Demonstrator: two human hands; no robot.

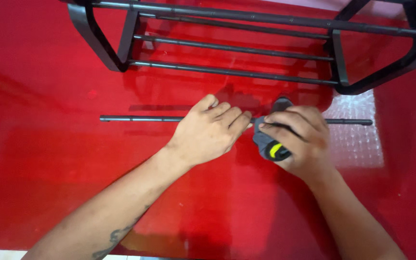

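Note:
A long thin dark metal rod (pixel 140 118) lies across the glossy red table (pixel 39 159), running left to right. My left hand (pixel 208 132) presses down on the rod near its middle, fingers curled over it. My right hand (pixel 298 137) is closed around a dark grey tool with a yellow-green stripe (pixel 271 147), held against the rod just right of my left hand. The rod's right end (pixel 357 122) sticks out past my right hand.
A black metal rack frame (pixel 232 45) with several parallel rods lies on its side at the back of the table. A patch of bubble wrap (pixel 357 139) sits at the right. A pale floor strip shows at the bottom left.

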